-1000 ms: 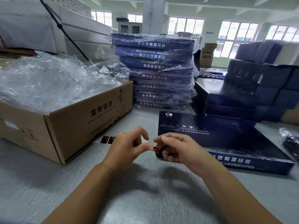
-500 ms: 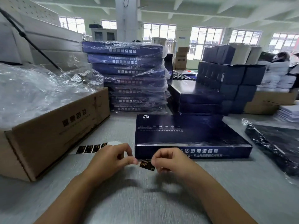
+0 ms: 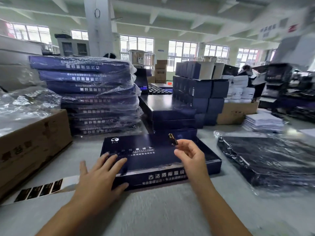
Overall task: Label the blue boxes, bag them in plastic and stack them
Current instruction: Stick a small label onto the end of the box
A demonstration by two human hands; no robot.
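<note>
While flat on the "古法" blue box [image 3: 151,161], left hand [image 3: 100,178] spread; label [image 3: 173,139] pinched in right hand [image 3: 191,155].

- Blue box [image 3: 153,159], near side wall: a large white line of Chinese characters that begins 古法; the characters after it are blurred. A smaller white line beneath cannot be read.
- Same box, lid: round white logo at the far left corner, with several lines of white print below it, all too blurred to read.
- Stack of bagged boxes [image 3: 95,92]: white print on each side wall, upside down and unreadable.
- Cardboard box [image 3: 34,143]: dark characters on its side, blurred.
- Strip of labels [image 3: 39,189]: dark stickers with gold marks, illegible.
- Label [image 3: 173,139] pinched in the right hand [image 3: 190,154]: gold marks, illegible.
- Hanging sign [image 3: 272,29]: blurred.
</note>
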